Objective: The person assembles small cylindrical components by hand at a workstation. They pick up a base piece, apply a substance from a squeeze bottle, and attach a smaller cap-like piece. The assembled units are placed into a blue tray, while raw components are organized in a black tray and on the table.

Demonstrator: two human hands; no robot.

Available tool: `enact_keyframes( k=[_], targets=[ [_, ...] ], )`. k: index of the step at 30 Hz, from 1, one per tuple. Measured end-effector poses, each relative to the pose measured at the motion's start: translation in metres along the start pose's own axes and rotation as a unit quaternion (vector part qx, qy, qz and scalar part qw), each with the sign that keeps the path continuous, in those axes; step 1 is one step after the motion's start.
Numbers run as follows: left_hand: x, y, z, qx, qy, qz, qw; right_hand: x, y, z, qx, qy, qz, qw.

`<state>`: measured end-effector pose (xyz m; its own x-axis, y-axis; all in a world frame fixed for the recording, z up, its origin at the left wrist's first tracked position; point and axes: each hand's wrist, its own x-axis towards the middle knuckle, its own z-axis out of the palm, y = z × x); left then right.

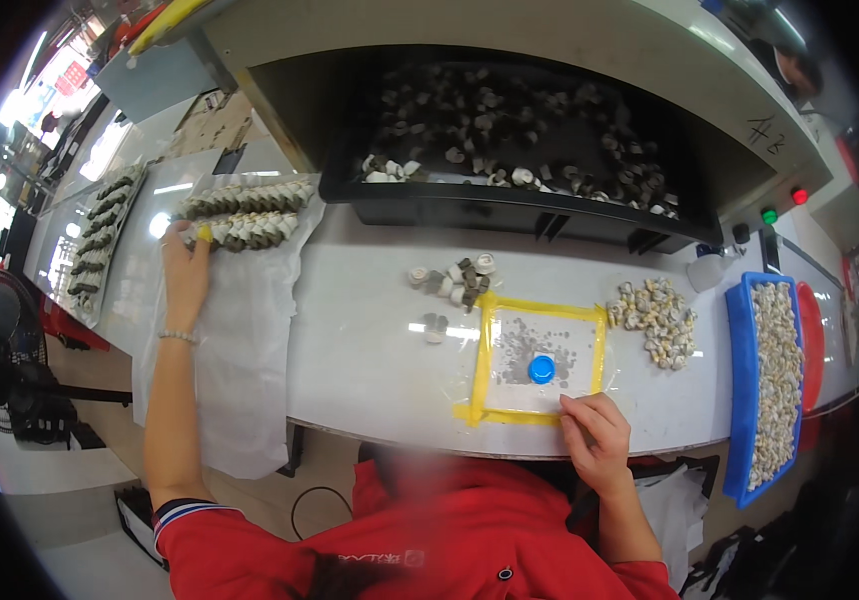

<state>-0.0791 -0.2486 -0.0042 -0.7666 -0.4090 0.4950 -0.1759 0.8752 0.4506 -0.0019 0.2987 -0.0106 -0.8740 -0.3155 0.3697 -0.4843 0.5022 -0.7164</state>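
My left hand [188,265] reaches to the left end of the nearer row of small white-and-dark pieces [250,230], which stand on white sheeting [235,350]. Yellow shows at one fingertip. Those fingers are bent together at the row; whatever is between them is too small to make out. At the lower right corner of a yellow-taped square [485,360], my right hand [600,435] is closed in a pinch, and its contents cannot be made out. A round blue cap [542,370] sits inside the square among grey smudges. Loose white-and-grey pieces [455,280] lie just beyond it.
A long black tray [430,205] of white-and-dark pieces stands at the back under a shelf. To the right are a heap of small cream-coloured pieces [655,320] and a blue tray [743,400] filled with similar ones. More rows [105,235] lie far left, near a black fan [10,350].
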Motion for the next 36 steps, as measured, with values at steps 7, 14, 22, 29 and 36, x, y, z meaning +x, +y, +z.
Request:
enact_keyframes(
  k=[7, 14, 22, 29, 36],
  targets=[
    [-0.071, 0.152, -0.020, -0.123, -0.136, 0.128, 0.975, -0.002, 0.017, -0.035, -0.061, 0.073, 0.059, 0.994],
    [-0.161, 0.248, 0.022, -0.137, -0.259, 0.083, 0.952, 0.024, 0.039, -0.087, -0.169, 0.138, 0.142, 0.965],
    [-0.151, 0.252, 0.050, -0.082, -0.284, 0.127, 0.947, 0.036, 0.058, -0.073, -0.358, 0.023, 0.073, 0.931],
    [-0.173, 0.249, 0.045, -0.596, -0.352, -0.170, 0.701, 0.038, 0.029, -0.045, -0.245, 0.019, -0.015, 0.969],
    [-0.206, 0.262, 0.052, -0.713, -0.373, -0.266, 0.531, 0.032, 0.018, -0.024, -0.261, -0.037, -0.085, 0.961]
  ],
)
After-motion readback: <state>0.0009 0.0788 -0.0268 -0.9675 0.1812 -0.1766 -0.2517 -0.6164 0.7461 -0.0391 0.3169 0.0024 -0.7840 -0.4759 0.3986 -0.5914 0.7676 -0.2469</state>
